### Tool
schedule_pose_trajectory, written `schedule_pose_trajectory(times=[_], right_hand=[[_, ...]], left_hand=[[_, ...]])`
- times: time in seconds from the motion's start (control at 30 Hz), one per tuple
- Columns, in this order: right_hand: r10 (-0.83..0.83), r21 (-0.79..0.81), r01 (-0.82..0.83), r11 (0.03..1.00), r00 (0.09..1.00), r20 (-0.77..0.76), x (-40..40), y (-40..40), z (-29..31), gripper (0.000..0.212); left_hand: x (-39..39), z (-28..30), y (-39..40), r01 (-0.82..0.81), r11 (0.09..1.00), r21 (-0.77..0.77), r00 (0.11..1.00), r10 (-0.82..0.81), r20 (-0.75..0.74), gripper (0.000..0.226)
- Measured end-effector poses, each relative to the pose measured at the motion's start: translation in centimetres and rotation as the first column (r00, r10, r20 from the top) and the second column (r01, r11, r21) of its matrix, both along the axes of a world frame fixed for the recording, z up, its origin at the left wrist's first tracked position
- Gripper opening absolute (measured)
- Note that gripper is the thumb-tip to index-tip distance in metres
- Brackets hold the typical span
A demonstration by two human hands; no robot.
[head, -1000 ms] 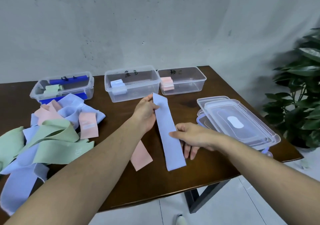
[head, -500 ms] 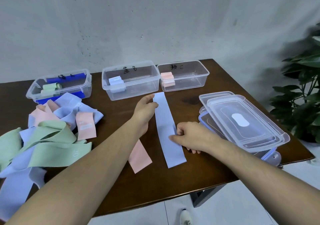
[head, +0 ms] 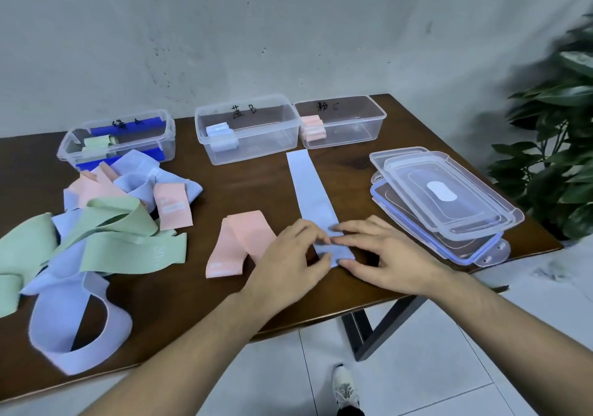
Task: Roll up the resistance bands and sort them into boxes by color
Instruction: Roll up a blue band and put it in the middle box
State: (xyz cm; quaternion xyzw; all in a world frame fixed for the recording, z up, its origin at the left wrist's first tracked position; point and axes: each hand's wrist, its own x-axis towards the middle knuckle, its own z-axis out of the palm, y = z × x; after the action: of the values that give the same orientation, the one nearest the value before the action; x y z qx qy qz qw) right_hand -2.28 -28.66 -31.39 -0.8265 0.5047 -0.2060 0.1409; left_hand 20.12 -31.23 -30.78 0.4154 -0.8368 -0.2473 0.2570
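Note:
A light blue band (head: 310, 191) lies flat and lengthwise on the brown table (head: 192, 313). My left hand (head: 290, 255) and my right hand (head: 382, 255) both pinch its near end, which is folded over into the start of a roll. A pink band (head: 239, 242) lies just left of my left hand. Three clear boxes stand at the back: the left box (head: 118, 140) holds green rolls, the middle box (head: 247, 130) holds blue rolls, the right box (head: 343, 120) holds pink rolls.
A heap of green, blue and pink bands (head: 96, 223) covers the table's left side. Stacked clear lids (head: 449, 200) sit at the right edge. A potted plant (head: 558, 146) stands beyond the table's right end. A shoe (head: 345, 386) shows on the tiled floor.
My left hand left the band's far end and came to its near end beside my right hand. The band now lies flat, its near end folded over. The camera view shifted.

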Motion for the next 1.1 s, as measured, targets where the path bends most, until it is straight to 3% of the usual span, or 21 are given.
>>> schedule_pose_trajectory(times=[0.13,0.33,0.47,0.53,0.73,1.1], right_hand=[[0.032,-0.112,-0.036,0.993,0.999,-0.041,0.1,0.6,-0.4,0.036],[0.051,-0.267,-0.059,0.962,0.998,-0.038,0.2,0.8,-0.5,0.023],[0.065,-0.286,-0.071,0.955,0.997,-0.031,0.3,0.8,-0.5,0.023],[0.061,-0.260,-0.067,0.963,0.998,-0.029,0.3,0.8,-0.4,0.029],[0.116,-0.326,-0.124,0.937,0.992,-0.045,0.1,0.7,-0.8,0.012],[0.167,-0.232,-0.151,0.961,0.984,0.054,0.1,0.8,-1.1,0.015]], left_hand=[[0.5,-1.1,1.0,0.046,0.982,-0.182,0.995,-0.028,0.097,0.028],[0.2,-1.3,1.0,0.095,0.940,-0.327,0.987,-0.046,0.154,0.017],[0.3,-1.6,1.0,0.109,0.913,-0.393,0.986,-0.049,0.159,0.024],[0.3,-1.7,1.0,0.108,0.909,-0.403,0.987,-0.049,0.153,0.024],[0.4,-1.6,1.3,0.147,0.898,-0.414,0.982,-0.081,0.171,0.027],[0.4,-1.1,1.5,0.167,0.931,-0.324,0.984,-0.138,0.110,0.020]])
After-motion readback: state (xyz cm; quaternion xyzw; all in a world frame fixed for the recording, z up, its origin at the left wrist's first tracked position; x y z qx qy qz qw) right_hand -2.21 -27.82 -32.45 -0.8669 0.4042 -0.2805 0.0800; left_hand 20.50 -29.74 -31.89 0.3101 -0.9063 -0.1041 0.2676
